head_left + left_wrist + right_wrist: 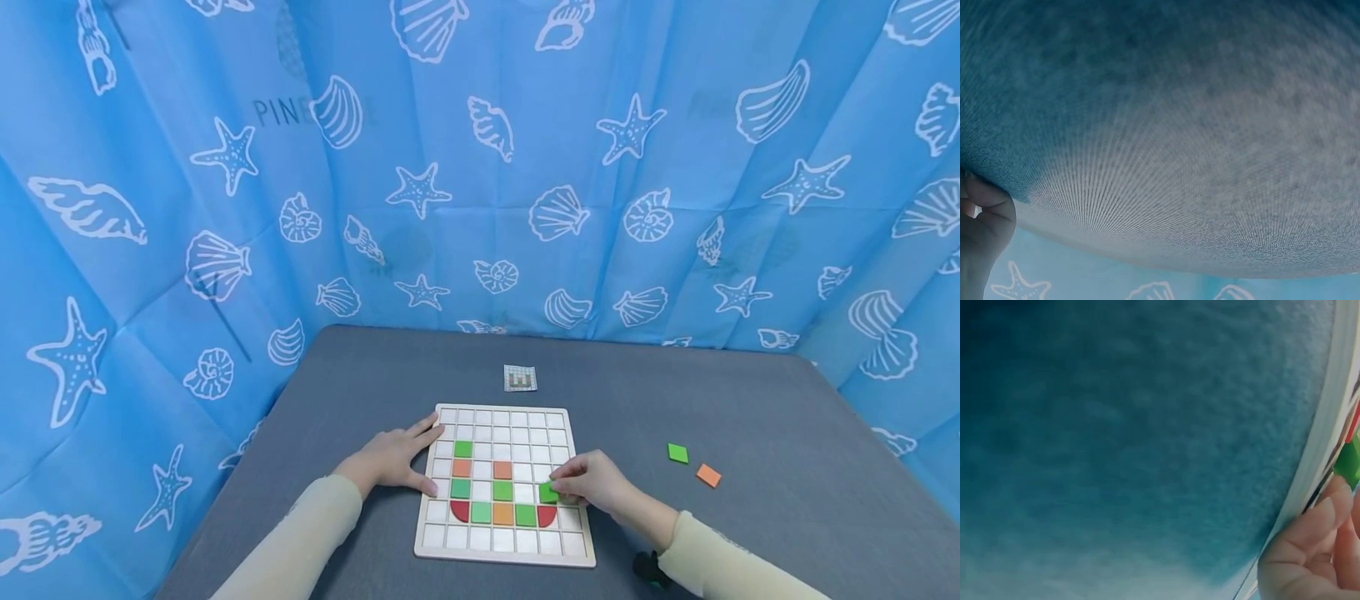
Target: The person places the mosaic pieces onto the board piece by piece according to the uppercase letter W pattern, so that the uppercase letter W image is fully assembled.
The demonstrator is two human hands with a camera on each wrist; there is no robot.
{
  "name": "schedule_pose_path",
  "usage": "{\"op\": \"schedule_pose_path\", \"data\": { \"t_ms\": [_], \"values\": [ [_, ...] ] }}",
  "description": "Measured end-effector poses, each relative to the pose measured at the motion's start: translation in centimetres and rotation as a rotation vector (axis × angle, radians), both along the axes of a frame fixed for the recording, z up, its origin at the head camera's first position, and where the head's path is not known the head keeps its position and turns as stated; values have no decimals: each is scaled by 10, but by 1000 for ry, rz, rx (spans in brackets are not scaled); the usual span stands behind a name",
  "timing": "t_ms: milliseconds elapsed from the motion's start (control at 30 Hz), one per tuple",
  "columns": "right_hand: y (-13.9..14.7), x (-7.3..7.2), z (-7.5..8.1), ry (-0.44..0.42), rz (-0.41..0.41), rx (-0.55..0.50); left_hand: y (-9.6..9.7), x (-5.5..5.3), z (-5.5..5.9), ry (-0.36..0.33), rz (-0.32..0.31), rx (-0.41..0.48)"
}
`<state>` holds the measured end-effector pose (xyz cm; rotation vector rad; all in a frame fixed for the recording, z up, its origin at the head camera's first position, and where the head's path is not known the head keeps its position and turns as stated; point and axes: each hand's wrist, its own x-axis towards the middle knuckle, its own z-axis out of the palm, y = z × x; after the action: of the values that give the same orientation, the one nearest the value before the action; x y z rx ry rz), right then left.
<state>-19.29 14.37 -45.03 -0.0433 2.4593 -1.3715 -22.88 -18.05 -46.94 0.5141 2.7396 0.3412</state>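
Note:
A white gridded board (pixel 480 434) with a pale wooden rim lies on the grey table. Between its thumb and fingers my right hand (pixel 596 481) pinches a green square tile (pixel 548 493), just above a red rounded tile (pixel 547 517) on the board's right side. The right wrist view catches part of that green tile (pixel 1349 464) at the fingertips. My left hand (pixel 392 457) rests at the board's left edge, fingers and thumb spread over the rim. Green, orange and red tiles stand in columns on the board, joined by a bottom row with an orange tile (pixel 502 513) in its middle.
A small printed card (pixel 520 378) lies behind the board. To the right are a loose green tile (pixel 677 452) and a loose orange tile (pixel 708 475). A black object (pixel 650 569) shows beneath the right wrist. A blue shell-patterned curtain (pixel 465 250) hangs around the table.

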Motion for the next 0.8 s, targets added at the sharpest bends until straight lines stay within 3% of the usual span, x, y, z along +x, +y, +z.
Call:
{"op": "schedule_pose_path", "data": {
  "t_ms": [800],
  "values": [
    [-4, 1, 5, -18, -61, 41, -1, 0, -1, 4, -6, -11]
  ]
}}
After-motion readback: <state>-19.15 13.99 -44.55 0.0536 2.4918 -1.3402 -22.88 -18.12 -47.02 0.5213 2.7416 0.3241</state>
